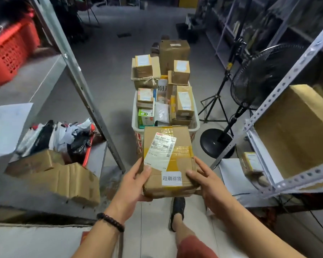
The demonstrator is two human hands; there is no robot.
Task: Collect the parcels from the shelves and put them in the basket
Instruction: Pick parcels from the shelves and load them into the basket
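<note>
I hold a brown cardboard parcel (169, 161) with yellow tape and white labels in front of me, above the floor. My left hand (133, 181) grips its left edge, thumb on top. My right hand (206, 180) grips its right edge, thumb on top too. Just beyond the parcel stands the white basket (195, 123) on the aisle floor, filled with several boxes and packets. More brown boxes (173, 53) are piled at its far end.
Metal shelving flanks the aisle. The left shelf carries flattened cartons (63, 175), bags (63, 136) and a red crate (9, 51). The right shelf (265, 116) holds a large carton (298, 131) and a small parcel (251, 163). A black standing fan (257, 77) and a tripod (214, 101) stand right of the basket.
</note>
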